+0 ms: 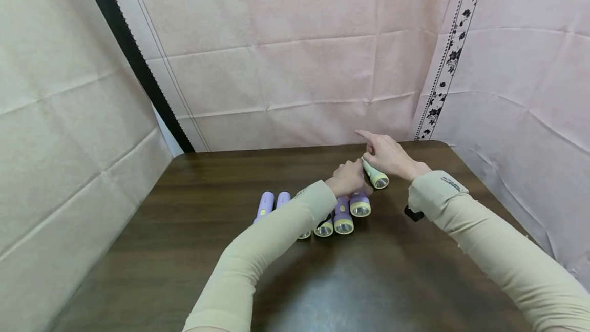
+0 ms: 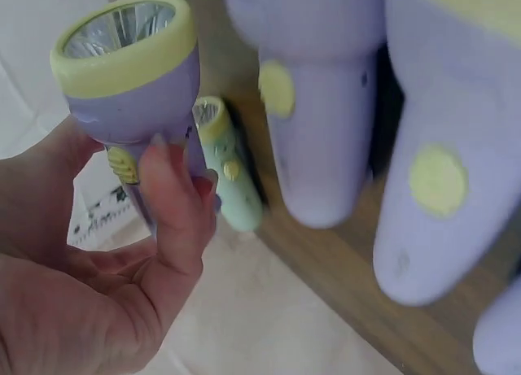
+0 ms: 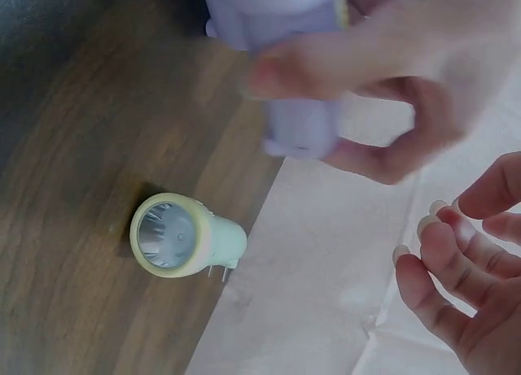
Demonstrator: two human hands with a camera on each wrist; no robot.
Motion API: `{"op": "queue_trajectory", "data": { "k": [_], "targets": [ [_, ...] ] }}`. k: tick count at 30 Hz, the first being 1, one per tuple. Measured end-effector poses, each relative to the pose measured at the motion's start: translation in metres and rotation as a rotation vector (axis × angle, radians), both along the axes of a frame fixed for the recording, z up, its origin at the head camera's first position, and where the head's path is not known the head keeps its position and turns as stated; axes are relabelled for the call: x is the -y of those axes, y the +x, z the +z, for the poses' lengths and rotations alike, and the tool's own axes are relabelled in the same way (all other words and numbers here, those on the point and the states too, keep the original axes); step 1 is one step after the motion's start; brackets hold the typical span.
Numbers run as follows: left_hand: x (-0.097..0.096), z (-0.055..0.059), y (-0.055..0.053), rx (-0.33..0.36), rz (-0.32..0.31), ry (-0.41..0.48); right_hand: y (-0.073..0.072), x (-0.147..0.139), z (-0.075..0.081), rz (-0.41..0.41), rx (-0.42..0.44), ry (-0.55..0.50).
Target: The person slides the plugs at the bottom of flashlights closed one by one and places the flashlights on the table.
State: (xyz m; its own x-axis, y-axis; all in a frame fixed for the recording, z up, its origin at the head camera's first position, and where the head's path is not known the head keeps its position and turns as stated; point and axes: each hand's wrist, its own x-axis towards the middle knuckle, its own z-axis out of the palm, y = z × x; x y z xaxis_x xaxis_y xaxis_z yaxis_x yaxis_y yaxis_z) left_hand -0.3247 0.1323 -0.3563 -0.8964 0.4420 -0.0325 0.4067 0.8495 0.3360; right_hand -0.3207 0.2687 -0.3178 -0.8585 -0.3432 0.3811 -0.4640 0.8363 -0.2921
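Note:
My left hand (image 1: 349,178) grips a purple flashlight (image 2: 163,90) by its body, thumb and fingers around it near the yellow switch. Its lens with the pale yellow rim tips toward me. Just right of it, a mint green flashlight (image 1: 377,174) lies on the table, lens toward me, apart from both hands in the right wrist view. My right hand (image 1: 389,153) hovers beyond that green flashlight with the index finger stretched out. Nothing is between its fingers (image 3: 440,298). More purple flashlights (image 1: 343,216) lie side by side under my left forearm, which partly hides them.
The flashlights lie on a dark brown wooden table (image 1: 175,250). Behind its far edge hangs a pale creased cloth (image 1: 276,65), with further cloth at both sides. A black strip (image 1: 138,60) runs down the cloth on the left, a floral band (image 1: 449,58) on the right.

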Motion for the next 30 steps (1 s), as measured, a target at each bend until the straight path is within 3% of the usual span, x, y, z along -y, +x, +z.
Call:
{"op": "queue_trajectory", "data": {
  "k": [4,10,16,19,25,30],
  "targets": [
    [-0.009,-0.013,0.006,0.035,0.030,-0.057,0.001,-0.001,-0.003,0.002,0.009,-0.007],
    [-0.017,-0.027,0.007,-0.037,0.047,-0.185,0.002,-0.007,-0.009,-0.007,-0.012,-0.002],
    [-0.023,-0.036,0.007,-0.023,0.076,-0.211,0.002,-0.012,-0.010,-0.028,0.009,-0.006],
    [-0.026,-0.038,0.006,-0.044,0.057,-0.242,0.001,-0.016,-0.010,-0.037,0.019,0.002],
    [-0.030,-0.033,0.001,-0.031,-0.017,-0.306,-0.001,-0.023,-0.013,-0.053,0.051,0.016],
    [-0.033,-0.019,-0.016,0.020,-0.010,-0.224,0.000,-0.028,-0.014,-0.061,0.065,0.002]
  ]
}}
